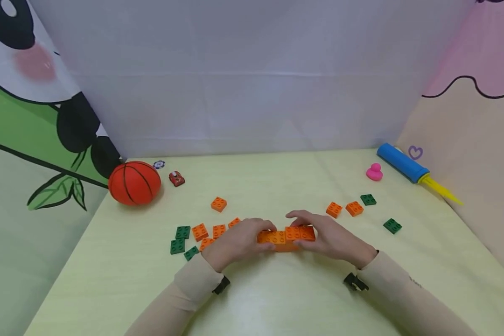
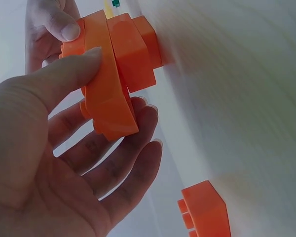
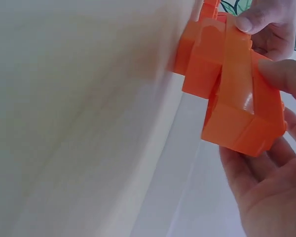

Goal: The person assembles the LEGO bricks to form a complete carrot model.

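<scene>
On the table [image 1: 277, 298] we grip the orange brick stack [image 1: 286, 237] between left hand [image 1: 239, 241] and right hand [image 1: 329, 238]; wrist views reveal its stepped underside; we read no writing.

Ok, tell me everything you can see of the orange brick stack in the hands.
The orange brick stack looks like glossy plastic: studded bricks joined in a row on top, with at least one more layer under them. It sits low at the table, near its middle. The left hand grips one end, the right hand the other, thumbs and fingers pinching its sides.
</scene>
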Demonstrator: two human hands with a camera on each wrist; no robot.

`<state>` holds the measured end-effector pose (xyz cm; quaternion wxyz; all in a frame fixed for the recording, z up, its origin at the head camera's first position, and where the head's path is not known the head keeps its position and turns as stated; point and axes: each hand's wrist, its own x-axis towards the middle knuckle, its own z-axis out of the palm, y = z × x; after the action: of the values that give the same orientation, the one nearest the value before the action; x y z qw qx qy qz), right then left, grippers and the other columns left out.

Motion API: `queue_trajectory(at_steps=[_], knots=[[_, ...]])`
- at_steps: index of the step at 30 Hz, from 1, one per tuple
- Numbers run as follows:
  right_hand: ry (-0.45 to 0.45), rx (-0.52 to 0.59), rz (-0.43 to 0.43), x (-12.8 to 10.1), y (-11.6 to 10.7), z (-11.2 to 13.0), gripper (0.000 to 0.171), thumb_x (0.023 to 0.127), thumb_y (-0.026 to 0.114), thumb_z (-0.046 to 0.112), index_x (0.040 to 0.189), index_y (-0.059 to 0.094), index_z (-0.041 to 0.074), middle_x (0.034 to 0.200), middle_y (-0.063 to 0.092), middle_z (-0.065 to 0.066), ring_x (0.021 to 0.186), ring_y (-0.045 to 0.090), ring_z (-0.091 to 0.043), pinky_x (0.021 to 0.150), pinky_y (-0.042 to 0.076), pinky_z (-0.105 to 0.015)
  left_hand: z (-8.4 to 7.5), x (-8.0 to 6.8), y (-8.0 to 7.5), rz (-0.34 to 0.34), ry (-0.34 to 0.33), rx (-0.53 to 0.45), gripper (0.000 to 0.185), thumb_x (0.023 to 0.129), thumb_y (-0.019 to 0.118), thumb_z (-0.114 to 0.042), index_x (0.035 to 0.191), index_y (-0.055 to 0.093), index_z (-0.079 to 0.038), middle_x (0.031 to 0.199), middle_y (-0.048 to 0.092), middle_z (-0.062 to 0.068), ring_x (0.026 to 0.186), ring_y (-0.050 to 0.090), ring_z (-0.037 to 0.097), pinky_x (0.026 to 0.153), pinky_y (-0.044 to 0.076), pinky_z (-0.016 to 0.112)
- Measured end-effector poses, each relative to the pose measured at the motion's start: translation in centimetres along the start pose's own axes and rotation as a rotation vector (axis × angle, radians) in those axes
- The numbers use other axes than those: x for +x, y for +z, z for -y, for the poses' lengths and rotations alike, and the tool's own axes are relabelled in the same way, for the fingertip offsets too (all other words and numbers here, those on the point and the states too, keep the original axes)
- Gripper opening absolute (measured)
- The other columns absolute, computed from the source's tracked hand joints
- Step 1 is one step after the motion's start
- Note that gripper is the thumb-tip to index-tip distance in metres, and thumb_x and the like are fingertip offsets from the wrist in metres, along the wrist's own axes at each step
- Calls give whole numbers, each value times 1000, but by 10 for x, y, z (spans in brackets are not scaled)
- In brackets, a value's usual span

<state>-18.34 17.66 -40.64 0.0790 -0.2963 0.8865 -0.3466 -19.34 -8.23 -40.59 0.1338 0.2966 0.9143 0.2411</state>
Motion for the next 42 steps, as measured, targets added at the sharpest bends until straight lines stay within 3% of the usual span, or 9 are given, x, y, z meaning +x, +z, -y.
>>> queue_trajectory(at_steps=[5, 9, 14, 18, 21, 24, 30, 36, 42], knots=[[-11, -3, 1, 2, 8, 1, 62, 90, 76, 25, 144, 46, 28, 115, 64, 13, 107, 60, -8, 97, 52, -39, 5, -6, 0, 8, -4, 16, 37, 92, 73, -33, 123, 66, -15, 120, 67, 0, 107, 61, 18, 97, 50, 37], [26, -47, 13, 2, 6, 3, 71, 89, 77, 28, 149, 40, 33, 119, 64, 12, 108, 59, -9, 97, 51, -40, 4, -6, -4, 14, -4, 35, 42, 91, 72, -40, 127, 65, -17, 121, 66, -3, 109, 60, 15, 98, 50, 34], [43, -100, 1, -5, -3, 0, 75, 88, 78, 26, 151, 38, 34, 122, 64, 9, 110, 60, -11, 97, 52, -41, 7, -7, -29, -22, -39, -65, 52, 93, 68, -46, 134, 62, -16, 127, 65, 0, 116, 59, 19, 99, 49, 37], [25, -117, -7, -9, -9, -3, 76, 88, 78, 23, 152, 37, 30, 122, 65, 8, 111, 61, -12, 97, 52, -42, 18, -13, -50, -89, -118, -73, 46, 96, 67, -35, 136, 61, -13, 130, 63, 7, 118, 58, 25, 99, 48, 42], [4, -109, -6, -7, -8, -2, 77, 88, 78, 21, 152, 36, 29, 122, 65, 6, 110, 61, -13, 96, 52, -43, 25, -18, -55, -77, -215, -22, 44, 95, 69, -27, 135, 60, -12, 130, 63, 9, 118, 58, 26, 101, 47, 42], [0, -94, -6, -4, -4, -1, 78, 88, 78, 21, 153, 36, 30, 122, 64, 7, 111, 61, -13, 97, 52, -42, 30, -17, -54, -38, -295, 17, 46, 93, 71, -26, 136, 60, -11, 131, 62, 9, 117, 58, 27, 101, 48, 43], [25, -75, 12, 3, 0, 4, 79, 88, 78, 24, 153, 34, 30, 124, 63, 7, 113, 60, -12, 99, 51, -41, 41, -14, -41, -1, -357, 147, 46, 92, 73, -29, 134, 62, -13, 127, 64, 7, 113, 59, 25, 101, 48, 43], [23, -80, 14, 5, 1, 4, 80, 88, 78, 23, 154, 33, 31, 123, 63, 5, 111, 60, -13, 97, 51, -41, 42, -12, -34, 1, -349, 169, 42, 91, 73, -23, 131, 63, -14, 124, 63, 5, 107, 57, 23, 101, 48, 42], [41, -82, 21, 3, -1, 3, 81, 88, 78, 24, 155, 32, 32, 124, 63, 4, 111, 60, -15, 97, 52, -43, 34, -9, -36, -32, -234, 98, 44, 93, 71, -22, 135, 60, -13, 132, 60, 5, 116, 57, 23, 103, 47, 42]])
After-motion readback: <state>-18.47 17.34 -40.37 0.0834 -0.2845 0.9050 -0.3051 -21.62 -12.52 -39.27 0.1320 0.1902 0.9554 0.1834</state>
